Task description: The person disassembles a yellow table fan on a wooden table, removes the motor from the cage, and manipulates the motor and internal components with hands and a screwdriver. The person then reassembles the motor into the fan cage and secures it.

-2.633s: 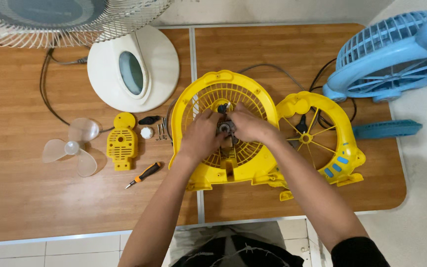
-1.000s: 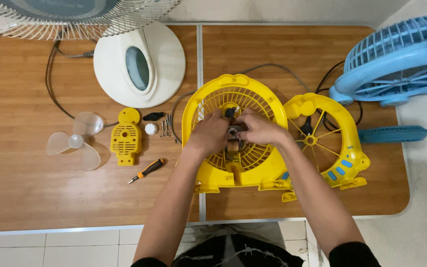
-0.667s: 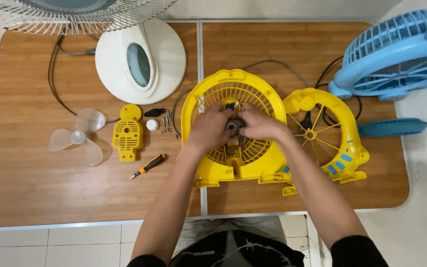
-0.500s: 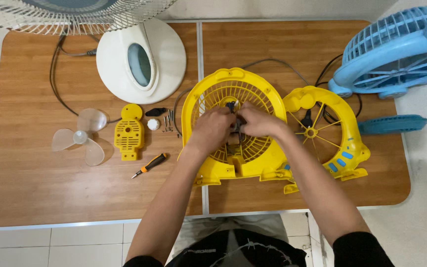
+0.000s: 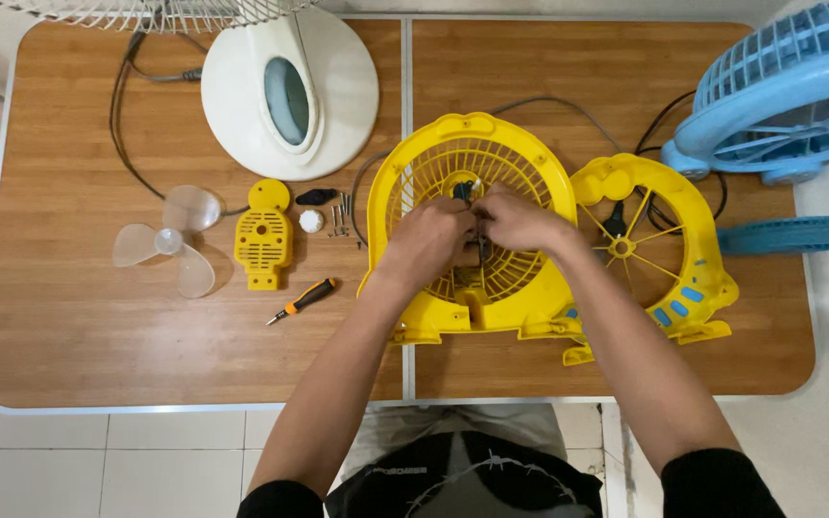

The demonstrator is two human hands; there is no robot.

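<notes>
Yellow fan housing point(image 5: 520, 288) lies flat at frame centre, straddling the seam of the wooden table point(image 5: 98, 355). Grille faces up, rounded top toward the frame's upper edge, flat base toward the lower edge, so its long axis runs top to bottom.

Left hand point(image 5: 431, 240) and right hand point(image 5: 520, 219) meet over the grille hub, fingers curled around a small dark part point(image 5: 463, 189) at the middle. Can't tell how firm the grip is, fingers hide it.

Second yellow housing half point(image 5: 669, 259) sits just right of the first, touching it, spokes up, black wires inside the ring.

Left of centre: yellow motor cover point(image 5: 263, 238), clear propeller blade point(image 5: 170, 240), orange-handled screwdriver point(image 5: 304, 300) lying diagonal, loose screws point(image 5: 340, 217) with a white knob point(image 5: 311, 222) beside them.

Upper left: white fan base point(image 5: 338, 96). Upper right: blue fan point(image 5: 789, 96).
</notes>
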